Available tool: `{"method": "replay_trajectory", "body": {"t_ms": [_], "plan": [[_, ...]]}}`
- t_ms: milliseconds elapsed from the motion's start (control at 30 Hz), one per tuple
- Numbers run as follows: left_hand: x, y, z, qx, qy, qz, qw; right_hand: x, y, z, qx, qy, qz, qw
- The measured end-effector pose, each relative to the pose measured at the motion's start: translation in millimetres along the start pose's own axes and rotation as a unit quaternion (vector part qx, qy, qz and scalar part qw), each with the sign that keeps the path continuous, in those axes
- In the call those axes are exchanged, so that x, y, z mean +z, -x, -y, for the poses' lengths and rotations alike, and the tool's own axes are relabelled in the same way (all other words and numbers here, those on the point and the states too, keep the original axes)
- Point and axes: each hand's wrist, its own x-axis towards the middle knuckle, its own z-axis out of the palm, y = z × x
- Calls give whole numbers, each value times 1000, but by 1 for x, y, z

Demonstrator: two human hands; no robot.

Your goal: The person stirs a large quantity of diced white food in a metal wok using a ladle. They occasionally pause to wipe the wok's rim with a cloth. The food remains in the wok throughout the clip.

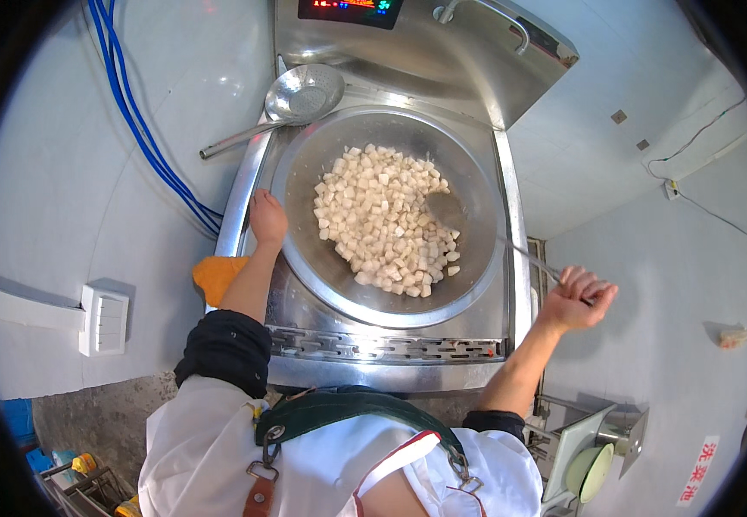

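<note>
A wide steel wok holds a heap of small off-white food cubes; I cannot tell which food they are. My right hand, right of the stove, is closed around the long handle of a metal ladle. The ladle's head lies at the right side of the heap, inside the wok. Between the wok's left rim and the stove's left edge rests my left hand. Its fingers look curled down, and whatever they may grip is hidden beneath them.
A perforated skimmer lies behind the wok at the left. An orange cloth hangs by my left forearm. At the back a faucet extends over the steel stove. Blue hoses run down the left wall. A green bowl stands low right.
</note>
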Motion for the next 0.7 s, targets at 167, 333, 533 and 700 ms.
{"method": "replay_trajectory", "body": {"t_ms": [167,333,533,700], "plan": [[-1,1,-3,-34,23,15,999,-5,-2,-91,-74,107,-56,990],[-5,3,-5,-30,11,18,999,-41,29,-162,120,53,-234,963],[-4,1,-9,-31,-5,12,999,-75,46,-146,234,-8,-141,962],[-4,1,-7,-30,-10,11,999,-56,18,-69,187,-21,126,974]]}}
